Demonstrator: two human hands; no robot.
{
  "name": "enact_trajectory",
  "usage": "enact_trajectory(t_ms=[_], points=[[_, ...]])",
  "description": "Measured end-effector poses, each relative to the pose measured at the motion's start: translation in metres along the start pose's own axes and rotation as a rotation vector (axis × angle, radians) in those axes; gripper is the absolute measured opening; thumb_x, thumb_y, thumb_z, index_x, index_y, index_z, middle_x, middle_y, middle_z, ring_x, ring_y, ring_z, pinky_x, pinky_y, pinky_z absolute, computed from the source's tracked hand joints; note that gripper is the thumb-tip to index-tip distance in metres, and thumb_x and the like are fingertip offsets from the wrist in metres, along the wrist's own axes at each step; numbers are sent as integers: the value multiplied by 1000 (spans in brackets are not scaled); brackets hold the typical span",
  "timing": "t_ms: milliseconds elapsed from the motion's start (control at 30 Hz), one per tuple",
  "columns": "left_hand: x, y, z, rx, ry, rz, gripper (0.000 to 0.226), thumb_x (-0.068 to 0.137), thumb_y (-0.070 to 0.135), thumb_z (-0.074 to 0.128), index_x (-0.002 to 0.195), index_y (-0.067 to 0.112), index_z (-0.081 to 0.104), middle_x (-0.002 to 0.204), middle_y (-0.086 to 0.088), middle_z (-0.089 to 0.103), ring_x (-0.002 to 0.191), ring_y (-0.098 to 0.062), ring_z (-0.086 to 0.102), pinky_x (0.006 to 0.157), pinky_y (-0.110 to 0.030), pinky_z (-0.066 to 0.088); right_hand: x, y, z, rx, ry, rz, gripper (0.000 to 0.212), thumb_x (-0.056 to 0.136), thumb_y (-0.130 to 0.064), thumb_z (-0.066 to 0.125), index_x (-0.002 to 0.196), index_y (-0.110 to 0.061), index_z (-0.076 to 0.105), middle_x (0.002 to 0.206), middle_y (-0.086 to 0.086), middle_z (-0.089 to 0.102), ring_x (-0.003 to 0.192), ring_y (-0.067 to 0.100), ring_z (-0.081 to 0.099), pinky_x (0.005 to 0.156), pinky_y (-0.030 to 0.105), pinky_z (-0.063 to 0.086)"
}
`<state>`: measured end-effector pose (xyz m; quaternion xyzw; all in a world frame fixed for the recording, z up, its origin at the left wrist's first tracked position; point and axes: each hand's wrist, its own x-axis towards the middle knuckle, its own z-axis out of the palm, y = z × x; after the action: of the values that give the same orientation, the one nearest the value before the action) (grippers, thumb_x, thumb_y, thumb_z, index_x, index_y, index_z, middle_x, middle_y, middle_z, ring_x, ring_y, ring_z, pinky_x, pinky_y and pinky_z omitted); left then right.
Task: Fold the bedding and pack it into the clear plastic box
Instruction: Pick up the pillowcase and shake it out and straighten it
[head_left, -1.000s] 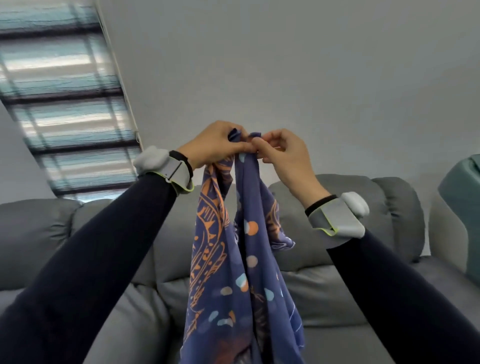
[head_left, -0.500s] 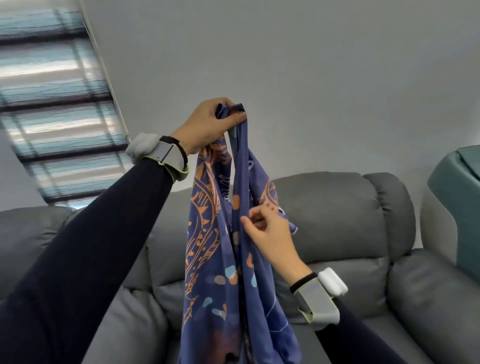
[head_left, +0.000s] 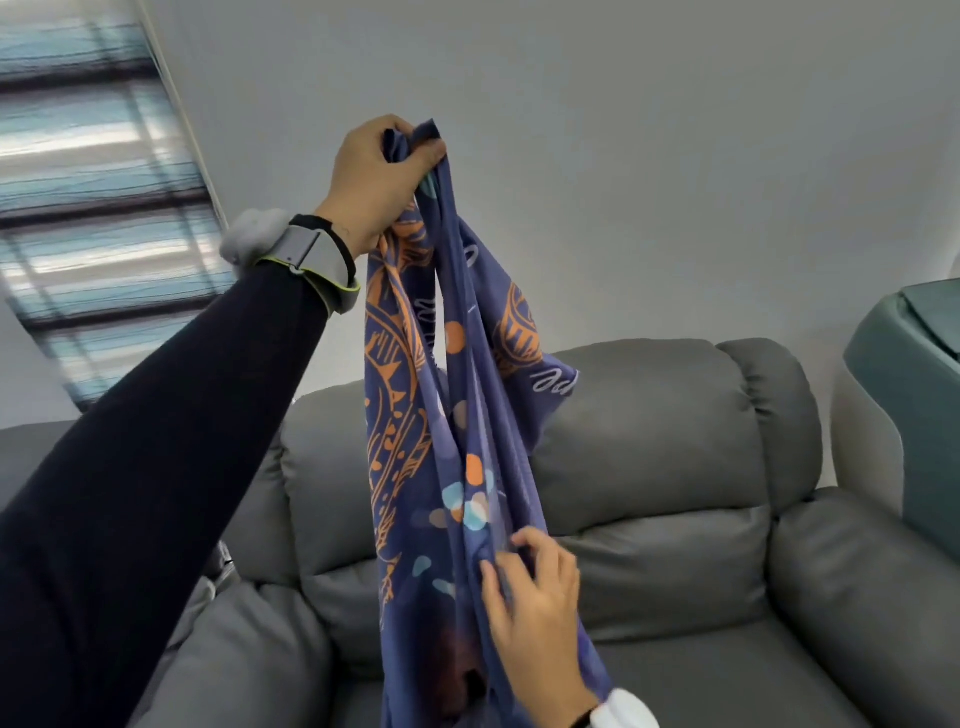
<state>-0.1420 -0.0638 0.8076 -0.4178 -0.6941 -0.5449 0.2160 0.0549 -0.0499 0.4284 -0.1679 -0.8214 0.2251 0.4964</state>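
Note:
A blue bedding sheet (head_left: 457, 415) with orange patterns and coloured dots hangs in a long bunch in front of the sofa. My left hand (head_left: 376, 187) is raised high and grips the gathered top corners of the sheet. Far lower down, my right hand (head_left: 530, 597) pinches one hanging edge of the sheet between curled fingers. The sheet's lower end runs out of the bottom of the frame. The clear plastic box is not in view.
A grey leather sofa (head_left: 665, 467) fills the space behind the sheet. A teal and white chair (head_left: 914, 395) stands at the right edge. A window blind (head_left: 88, 182) covers the upper left; the wall behind is plain grey.
My right hand left the top corners and slid down along the sheet's edge to a low grip. My left hand kept both corners and rose slightly.

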Motion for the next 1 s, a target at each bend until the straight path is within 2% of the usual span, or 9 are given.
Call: enact_trajectory(t_ms=[167,267,367,500,600,667,800,933,1000], points=[[-1,3,4,5,-1,12,20,80,31,70,68,28,53,68,7,55,70,-12,53,68,-26,47,-14,-34,8,488,-382,252,7,93,-41,51,94,-34,53,71,-24,60,68,-9,56,70,18,47],[-2,6,3,-16,-5,17,20,80,32,69,69,27,54,69,6,55,70,-12,53,67,-26,47,-4,-21,13,462,-242,427,5,93,-39,51,94,-41,56,102,-15,63,93,-1,60,87,28,49],[-1,10,-1,-24,4,25,20,80,32,70,69,26,54,67,7,54,66,-9,52,64,-23,45,10,-12,10,374,-158,399,12,94,-30,50,104,-33,53,128,-31,41,118,-14,42,98,7,32],[0,14,-3,-25,1,29,20,80,31,70,68,27,54,66,8,54,64,-8,52,65,-25,45,16,-18,16,636,-475,506,19,98,-35,43,113,-30,52,111,-10,62,106,8,58,98,28,43],[0,14,-5,-20,9,26,21,81,30,70,68,27,54,66,8,54,65,-9,51,65,-25,45,22,-7,13,556,-235,390,14,96,-18,52,91,-31,56,98,-12,64,99,5,61,94,35,46],[0,13,-7,-42,22,16,20,81,29,70,68,27,55,66,8,55,65,-8,52,64,-24,45,28,6,12,456,-101,299,22,94,-14,55,89,-36,55,123,-19,55,122,-3,47,105,27,38],[-1,8,-8,-69,28,8,18,79,32,70,68,27,57,67,6,56,67,-10,53,65,-26,46,29,20,17,266,-87,192,9,91,-25,53,90,-25,62,154,0,32,145,7,22,115,38,28],[-2,11,-9,-96,21,13,18,80,30,70,69,26,56,66,7,53,64,-7,51,64,-23,44,26,6,16,255,-95,104,10,90,-12,58,92,-22,62,161,5,12,150,16,6,120,38,11],[-2,14,-9,-115,20,11,18,81,28,70,69,25,56,66,7,54,63,-6,52,64,-22,45,26,3,19,286,-87,127,10,92,-14,55,94,-21,61,162,1,10,149,14,7,120,41,15]])
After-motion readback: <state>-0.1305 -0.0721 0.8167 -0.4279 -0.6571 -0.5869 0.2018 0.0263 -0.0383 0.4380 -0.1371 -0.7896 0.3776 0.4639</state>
